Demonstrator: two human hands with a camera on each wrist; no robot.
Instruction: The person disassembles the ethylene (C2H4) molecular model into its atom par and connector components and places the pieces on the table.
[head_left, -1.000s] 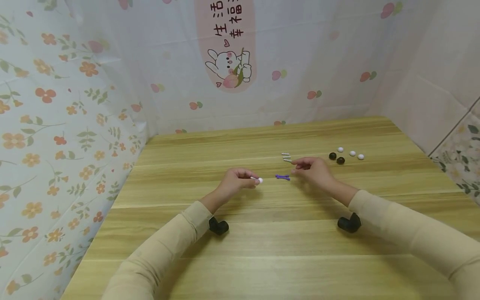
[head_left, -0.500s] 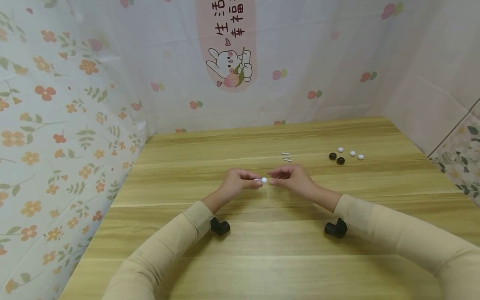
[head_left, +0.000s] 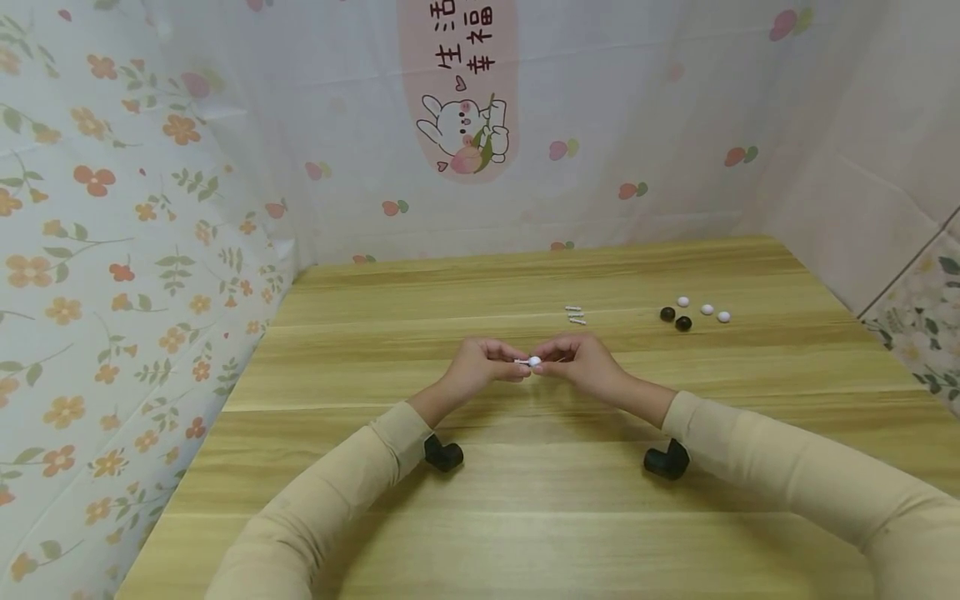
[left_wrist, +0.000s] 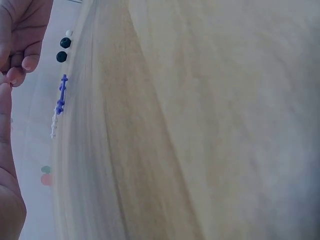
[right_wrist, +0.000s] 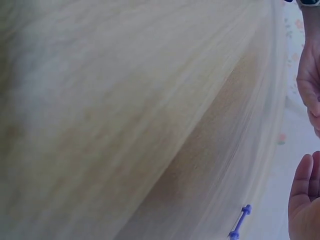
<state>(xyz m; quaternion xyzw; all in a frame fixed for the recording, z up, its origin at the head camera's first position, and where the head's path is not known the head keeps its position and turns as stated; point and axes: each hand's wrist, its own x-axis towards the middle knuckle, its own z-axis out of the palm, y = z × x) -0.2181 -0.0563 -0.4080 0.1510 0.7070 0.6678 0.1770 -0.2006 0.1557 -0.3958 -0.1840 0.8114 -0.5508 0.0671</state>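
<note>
In the head view my left hand (head_left: 480, 367) pinches a small white rod (head_left: 521, 361) between thumb and fingers. A white ball (head_left: 535, 362) sits at the rod's right end. From the other side, thumb and fingertips of my right hand (head_left: 581, 360) pinch the ball, so the two hands nearly meet over the wooden table (head_left: 555, 475). Purple rods (left_wrist: 62, 92) lie on the table in the left wrist view, with one purple rod (right_wrist: 240, 222) also in the right wrist view. My right hand hides them in the head view.
Three small white rods (head_left: 574, 315) lie in a row beyond the hands. Farther right are two black balls (head_left: 667, 314) and three white balls (head_left: 707, 309). Patterned curtains (head_left: 337, 125) stand behind and beside the table.
My right hand has moved left from beside the purple rods to the white ball, its fingers closing at it. My left hand has shifted slightly right with the white rod and ball.
</note>
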